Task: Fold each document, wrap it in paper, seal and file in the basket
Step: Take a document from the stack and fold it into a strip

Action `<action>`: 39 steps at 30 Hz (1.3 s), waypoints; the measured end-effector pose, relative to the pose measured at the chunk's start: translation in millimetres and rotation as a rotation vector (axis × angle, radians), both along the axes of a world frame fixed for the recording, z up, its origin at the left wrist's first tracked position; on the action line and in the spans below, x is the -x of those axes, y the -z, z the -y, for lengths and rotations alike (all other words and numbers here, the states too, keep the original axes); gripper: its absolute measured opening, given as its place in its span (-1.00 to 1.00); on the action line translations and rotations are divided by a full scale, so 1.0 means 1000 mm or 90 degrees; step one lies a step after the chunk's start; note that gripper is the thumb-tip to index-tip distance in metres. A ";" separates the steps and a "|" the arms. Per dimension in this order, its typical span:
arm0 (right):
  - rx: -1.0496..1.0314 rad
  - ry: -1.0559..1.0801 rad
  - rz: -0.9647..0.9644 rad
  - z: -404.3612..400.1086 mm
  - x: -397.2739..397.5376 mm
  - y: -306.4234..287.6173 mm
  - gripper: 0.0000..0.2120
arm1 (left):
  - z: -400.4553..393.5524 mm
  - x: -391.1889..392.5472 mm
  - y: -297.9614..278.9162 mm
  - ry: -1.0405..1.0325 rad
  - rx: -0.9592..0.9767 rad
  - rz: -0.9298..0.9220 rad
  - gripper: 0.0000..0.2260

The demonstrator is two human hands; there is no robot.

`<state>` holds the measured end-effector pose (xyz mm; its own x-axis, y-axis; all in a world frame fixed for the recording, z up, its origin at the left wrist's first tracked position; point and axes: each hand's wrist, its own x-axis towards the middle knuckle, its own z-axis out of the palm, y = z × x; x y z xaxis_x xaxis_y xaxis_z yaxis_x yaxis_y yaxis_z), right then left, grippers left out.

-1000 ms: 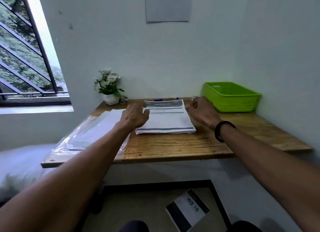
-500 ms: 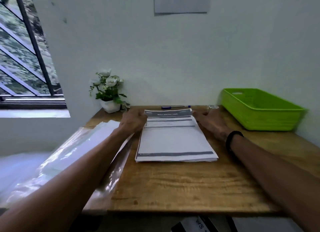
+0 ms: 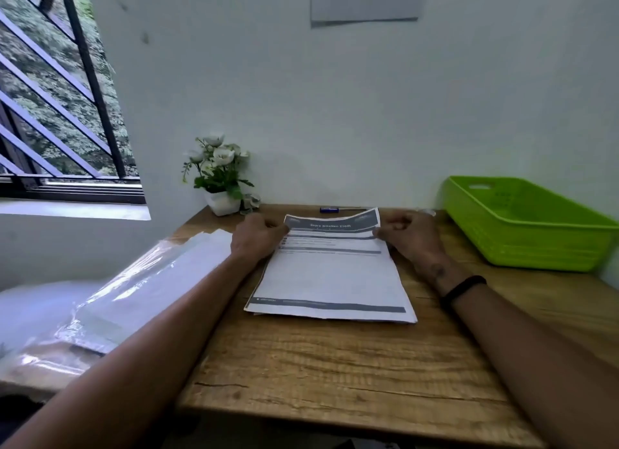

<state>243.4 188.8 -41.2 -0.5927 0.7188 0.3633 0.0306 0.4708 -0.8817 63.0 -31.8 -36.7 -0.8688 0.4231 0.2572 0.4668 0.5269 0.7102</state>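
Stood at the first step: folding. Top sheet (image 3: 330,274) of the stack (image 3: 398,318) lay mid-counter (image 3: 335,375), near edge flat on the pile, far edge lifted and bowed just short of the pen (image 3: 330,209). Left hand (image 3: 256,237) pinched the far left corner, fingers (image 3: 279,227) curled round the paper's edge; right hand (image 3: 407,234) pinched the far right corner likewise, thumb seemingly on top, though blurred too much to be sure. Wristband (image 3: 464,286) on the right forearm. Wrapping material (image 3: 144,281), clear and glossy over pale sheets, lay at the left edge of the counter, partly under the left forearm, untouched. Basket (image 3: 522,244), green, sat at the far right against the wall, well apart from the stack, with nothing visible inside. Plant (image 3: 219,177) in a white pot stood at the back left, clear of the work. Judged barely begun: no crease made, nothing wrapped, sealed or filed. Next move would call for drawing the lifted far edge toward the body and down onto the near edge, corners matched, only the one sheet taken and the rest left undisturbed, then pressing a crease along the fold. Risk seen in picking up two sheets at once, or skewing the stack while pulling.
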 end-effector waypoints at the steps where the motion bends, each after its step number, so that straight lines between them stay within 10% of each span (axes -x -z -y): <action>1: 0.031 -0.015 -0.007 -0.003 0.001 0.001 -0.78 | 0.001 0.000 -0.001 0.001 -0.010 0.014 -0.71; 21: 0.247 -0.117 -0.118 -0.022 0.006 -0.002 -0.89 | 0.008 -0.008 -0.017 0.143 -0.342 0.286 -0.93; 39: 0.274 -0.255 -0.148 -0.024 0.003 -0.002 -0.70 | 0.006 -0.008 -0.021 0.275 -0.304 0.322 -0.69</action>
<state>240.8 212.4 -39.5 -0.7866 0.5676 0.2430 -0.2900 0.0078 -0.9570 70.8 -38.3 -15.5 -0.7135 0.6912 0.1149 0.1224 -0.0385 0.9917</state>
